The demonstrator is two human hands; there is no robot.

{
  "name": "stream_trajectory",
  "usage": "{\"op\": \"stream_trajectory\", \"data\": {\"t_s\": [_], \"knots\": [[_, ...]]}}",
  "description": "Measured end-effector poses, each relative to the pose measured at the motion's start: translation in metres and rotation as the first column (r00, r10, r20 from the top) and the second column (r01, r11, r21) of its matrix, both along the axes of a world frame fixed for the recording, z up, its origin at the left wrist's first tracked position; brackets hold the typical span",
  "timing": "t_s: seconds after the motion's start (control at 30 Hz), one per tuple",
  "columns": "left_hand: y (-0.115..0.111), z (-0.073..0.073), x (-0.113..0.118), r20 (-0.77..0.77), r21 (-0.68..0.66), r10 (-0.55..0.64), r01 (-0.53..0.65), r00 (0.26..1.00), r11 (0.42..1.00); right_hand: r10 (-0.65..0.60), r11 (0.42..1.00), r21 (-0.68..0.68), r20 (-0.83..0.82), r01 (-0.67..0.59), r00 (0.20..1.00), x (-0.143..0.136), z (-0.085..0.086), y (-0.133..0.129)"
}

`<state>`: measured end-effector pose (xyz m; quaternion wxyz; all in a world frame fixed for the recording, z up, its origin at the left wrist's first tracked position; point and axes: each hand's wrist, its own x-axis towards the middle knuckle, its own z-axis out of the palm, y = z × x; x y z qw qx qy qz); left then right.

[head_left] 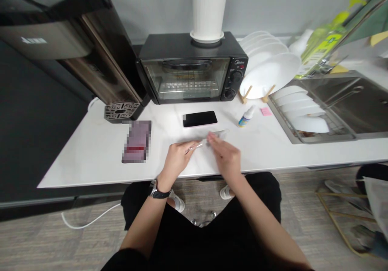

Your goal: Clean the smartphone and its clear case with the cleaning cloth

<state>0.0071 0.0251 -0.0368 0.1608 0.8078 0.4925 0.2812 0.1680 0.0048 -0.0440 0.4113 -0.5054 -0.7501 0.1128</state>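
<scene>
A clear, thin plastic piece (pixel 200 144) spans the space between my hands, just above the counter. My left hand (pixel 177 157), with a dark-strapped watch on the wrist, pinches its left end. My right hand (pixel 226 155) is slightly blurred, its fingers closed at the other end. A whitish translucent part (pixel 223 133) juts out beyond the right fingertips; whether it belongs to the same piece I cannot tell. Just behind the hands a phone (pixel 200 119) lies flat with its dark screen up. To its right stands a small white spray bottle (pixel 246 116) with a blue and yellow label.
A purple pixelated object (pixel 138 141) lies left on the white counter (pixel 91 153). Behind are a dispenser (pixel 121 111) and a toaster oven (pixel 190 79) carrying a white pot (pixel 209 12). Racked plates (pixel 269 75), a pink note (pixel 266 111) and a sink (pixel 357 109) are rightward.
</scene>
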Motion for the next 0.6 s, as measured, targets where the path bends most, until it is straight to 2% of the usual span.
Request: {"op": "stream_trajectory", "data": {"t_s": [0.07, 0.1, 0.13, 0.23, 0.27, 0.37, 0.4, 0.43, 0.53, 0.6], "knots": [[0.000, -0.001, -0.001, -0.006, -0.006, 0.006, -0.006, 1.000, 1.000, 0.168, 0.986, -0.016, 0.055, -0.167, 0.984, -0.005, 0.001, -0.002], [0.000, -0.001, -0.001, -0.007, -0.009, 0.003, -0.003, 1.000, 1.000, 0.184, 0.983, -0.027, 0.060, -0.182, 0.981, -0.005, 0.002, -0.002], [0.000, -0.001, -0.001, -0.005, -0.010, -0.004, 0.003, 1.000, 1.000, 0.156, 0.988, -0.028, 0.050, -0.155, 0.986, -0.004, 0.002, -0.002], [0.000, -0.001, -0.001, 0.007, -0.012, -0.022, 0.022, 1.000, 1.000, -0.041, 0.999, -0.028, -0.027, 0.040, 0.999, 0.000, 0.003, -0.001], [0.000, -0.001, -0.001, 0.009, -0.014, -0.020, 0.021, 1.000, 1.000, -0.045, 0.999, -0.026, -0.036, 0.044, 0.998, 0.000, 0.003, -0.002], [-0.001, -0.002, -0.002, 0.007, -0.021, 0.001, -0.001, 1.000, 1.000, 0.162, 0.986, -0.034, 0.024, -0.162, 0.986, -0.006, 0.003, -0.003], [-0.001, -0.002, -0.002, 0.009, -0.022, 0.003, -0.003, 1.000, 1.000, 0.193, 0.981, -0.037, 0.040, -0.192, 0.980, -0.006, 0.004, -0.004], [-0.001, -0.002, -0.002, 0.015, -0.022, 0.000, 0.000, 1.000, 1.000, 0.172, 0.985, -0.034, 0.040, -0.170, 0.984, -0.004, 0.004, -0.004], [-0.001, 0.000, -0.001, 0.042, -0.018, -0.023, 0.023, 0.999, 1.000, -0.045, 0.999, -0.016, -0.016, 0.045, 0.999, 0.005, 0.002, -0.004], [-0.001, 0.002, 0.000, 0.053, -0.016, -0.024, 0.025, 0.998, 1.000, -0.075, 0.997, -0.022, -0.019, 0.074, 0.997, 0.007, 0.001, -0.006]]}}
